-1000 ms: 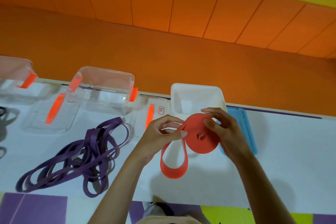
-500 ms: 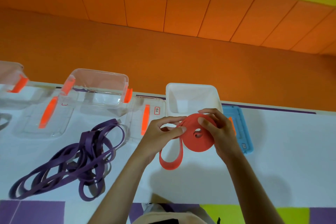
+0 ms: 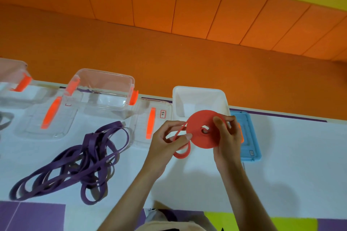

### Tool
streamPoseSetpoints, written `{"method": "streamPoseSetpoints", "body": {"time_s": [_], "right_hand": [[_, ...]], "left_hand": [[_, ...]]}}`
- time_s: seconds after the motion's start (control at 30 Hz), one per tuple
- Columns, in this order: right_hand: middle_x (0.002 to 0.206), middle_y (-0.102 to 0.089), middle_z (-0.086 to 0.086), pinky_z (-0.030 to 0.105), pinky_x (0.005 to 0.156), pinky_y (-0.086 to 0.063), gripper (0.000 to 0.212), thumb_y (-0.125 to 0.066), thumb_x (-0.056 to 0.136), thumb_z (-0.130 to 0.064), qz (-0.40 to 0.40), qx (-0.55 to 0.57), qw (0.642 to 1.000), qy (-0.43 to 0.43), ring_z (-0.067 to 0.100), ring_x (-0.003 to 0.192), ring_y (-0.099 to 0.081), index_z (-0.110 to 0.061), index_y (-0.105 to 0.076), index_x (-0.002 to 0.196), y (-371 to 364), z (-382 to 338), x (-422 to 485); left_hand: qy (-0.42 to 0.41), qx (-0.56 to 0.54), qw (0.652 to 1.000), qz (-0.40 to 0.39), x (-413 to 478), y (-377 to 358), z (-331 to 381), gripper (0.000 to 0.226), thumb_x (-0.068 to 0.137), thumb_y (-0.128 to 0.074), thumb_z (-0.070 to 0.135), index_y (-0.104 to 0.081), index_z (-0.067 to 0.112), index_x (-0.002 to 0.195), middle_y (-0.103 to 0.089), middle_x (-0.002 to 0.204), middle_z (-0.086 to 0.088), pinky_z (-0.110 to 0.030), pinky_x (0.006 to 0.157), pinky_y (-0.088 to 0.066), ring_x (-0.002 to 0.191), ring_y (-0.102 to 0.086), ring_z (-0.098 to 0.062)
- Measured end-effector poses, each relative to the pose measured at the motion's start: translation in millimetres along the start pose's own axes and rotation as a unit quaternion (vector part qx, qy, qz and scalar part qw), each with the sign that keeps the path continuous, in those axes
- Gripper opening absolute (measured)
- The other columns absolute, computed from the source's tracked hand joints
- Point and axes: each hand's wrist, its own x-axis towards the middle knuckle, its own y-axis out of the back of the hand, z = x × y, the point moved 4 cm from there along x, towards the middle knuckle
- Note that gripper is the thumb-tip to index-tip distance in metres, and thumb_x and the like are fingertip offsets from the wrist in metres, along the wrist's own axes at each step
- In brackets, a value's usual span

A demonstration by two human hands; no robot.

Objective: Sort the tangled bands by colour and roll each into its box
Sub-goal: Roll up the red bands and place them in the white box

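Both hands hold a red band (image 3: 199, 135), most of it wound into a flat coil above the table in front of a white box (image 3: 199, 97). My right hand (image 3: 226, 137) pinches the coil, thumb on its face. My left hand (image 3: 167, 142) grips the loose tail, a short loop of which hangs below the fingers. A tangle of purple bands (image 3: 78, 163) lies on the white table to the left, apart from both hands.
A clear box with orange latches (image 3: 105, 90) stands at the back, its lid (image 3: 47, 116) lying beside it. Another clear lid (image 3: 150, 124) lies next to the white box and a blue lid (image 3: 247, 137) to its right. A second clear box (image 3: 11, 75) and a grey band (image 3: 4, 120) show at far left.
The hanging loop of the red band has grown much shorter as more of it has wound onto the coil. The coil is larger and sits slightly higher, nearer the white box.
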Motion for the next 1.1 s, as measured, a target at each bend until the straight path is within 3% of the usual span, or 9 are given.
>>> {"method": "streamPoseSetpoints", "body": {"time_s": [0.1, 0.17, 0.27, 0.4, 0.5, 0.57, 0.73, 0.87, 1.1], "right_hand": [[0.102, -0.077, -0.009, 0.034, 0.07, -0.064, 0.013, -0.076, 0.084, -0.025, -0.038, -0.033, 0.999, -0.006, 0.013, 0.094, -0.075, -0.035, -0.068, 0.088, -2, 5, -4], [0.109, -0.078, 0.001, 0.037, 0.071, -0.064, 0.017, -0.079, 0.083, -0.029, -0.084, -0.071, 0.994, -0.021, 0.022, 0.097, -0.075, -0.023, -0.064, 0.089, 1, 4, -3], [0.097, -0.076, 0.011, 0.032, 0.06, -0.058, 0.037, -0.084, 0.076, -0.042, -0.15, -0.108, 0.981, -0.064, 0.026, 0.086, -0.075, -0.019, -0.055, 0.083, 4, 4, -1], [0.104, -0.076, 0.014, 0.04, 0.067, -0.063, 0.038, -0.083, 0.079, -0.044, -0.183, -0.137, 0.972, -0.048, 0.03, 0.094, -0.076, -0.028, -0.066, 0.109, 6, 0, 1], [0.104, -0.077, 0.006, 0.034, 0.071, -0.061, 0.026, -0.082, 0.077, -0.041, -0.147, -0.134, 0.98, 0.001, 0.023, 0.097, -0.074, -0.025, -0.076, 0.097, 9, -3, 2], [0.097, -0.078, 0.003, 0.031, 0.074, -0.06, 0.018, -0.081, 0.076, -0.041, -0.112, -0.125, 0.986, 0.011, 0.018, 0.094, -0.073, -0.027, -0.076, 0.087, 12, -1, -1], [0.088, -0.077, -0.008, 0.023, 0.066, -0.058, 0.005, -0.079, 0.082, -0.031, -0.035, -0.087, 0.996, 0.012, 0.007, 0.085, -0.073, -0.032, -0.074, 0.081, 15, 10, -10], [0.087, -0.077, -0.011, 0.021, 0.066, -0.057, 0.023, -0.072, 0.094, -0.019, 0.03, -0.064, 0.997, 0.026, 0.004, 0.083, -0.073, -0.035, -0.073, 0.079, 14, 16, -10], [0.092, -0.075, -0.013, 0.034, 0.081, -0.059, 0.028, -0.07, 0.099, -0.018, 0.128, -0.011, 0.991, 0.036, 0.006, 0.09, -0.072, -0.038, -0.069, 0.08, 14, 26, 2]], "left_hand": [[0.005, -0.029, 0.998, 0.051, -3, 4, -5, 0.042, 0.074, -0.089, 0.033, -0.074, 0.025, 0.113, -0.074, 0.116, 0.003, -0.038, 0.078, -0.064, 0.102, -0.075, -0.028], [0.0, -0.024, 0.998, 0.057, -5, 12, -6, 0.04, 0.073, -0.088, 0.032, -0.077, 0.025, 0.11, -0.075, 0.114, 0.003, -0.03, 0.074, -0.062, 0.096, -0.076, -0.023], [0.008, -0.015, 1.0, 0.02, -7, 19, -6, 0.039, 0.072, -0.089, 0.035, -0.079, 0.026, 0.108, -0.077, 0.113, 0.002, -0.028, 0.073, -0.061, 0.088, -0.077, -0.02], [0.003, -0.005, 1.0, 0.002, -7, 18, -5, 0.043, 0.072, -0.089, 0.036, -0.076, 0.032, 0.112, -0.076, 0.118, 0.006, -0.03, 0.075, -0.062, 0.097, -0.078, -0.025], [0.005, -0.031, 0.998, 0.06, -10, 12, -8, 0.051, 0.068, -0.092, 0.036, -0.067, 0.04, 0.113, -0.075, 0.117, 0.01, -0.027, 0.072, -0.06, 0.095, -0.077, -0.019], [-0.007, -0.041, 0.993, 0.106, -14, 4, -13, 0.048, 0.069, -0.093, 0.032, -0.064, 0.036, 0.107, -0.073, 0.111, 0.011, -0.03, 0.069, -0.061, 0.089, -0.076, -0.018], [-0.027, -0.065, 0.984, 0.161, -22, -6, -22, 0.048, 0.069, -0.092, 0.034, -0.06, 0.029, 0.106, -0.072, 0.101, 0.014, -0.054, 0.086, -0.065, 0.099, -0.075, -0.025], [-0.007, -0.121, 0.98, 0.156, -22, -15, -29, 0.049, 0.071, -0.091, 0.032, -0.062, 0.037, 0.109, -0.076, 0.116, 0.006, -0.039, 0.078, -0.066, 0.109, -0.075, -0.029], [0.022, -0.103, 0.981, 0.161, -6, -31, -29, 0.037, 0.083, -0.091, 0.026, -0.075, 0.028, 0.116, -0.076, 0.111, 0.015, -0.043, 0.084, -0.066, 0.108, -0.076, -0.016]]}}
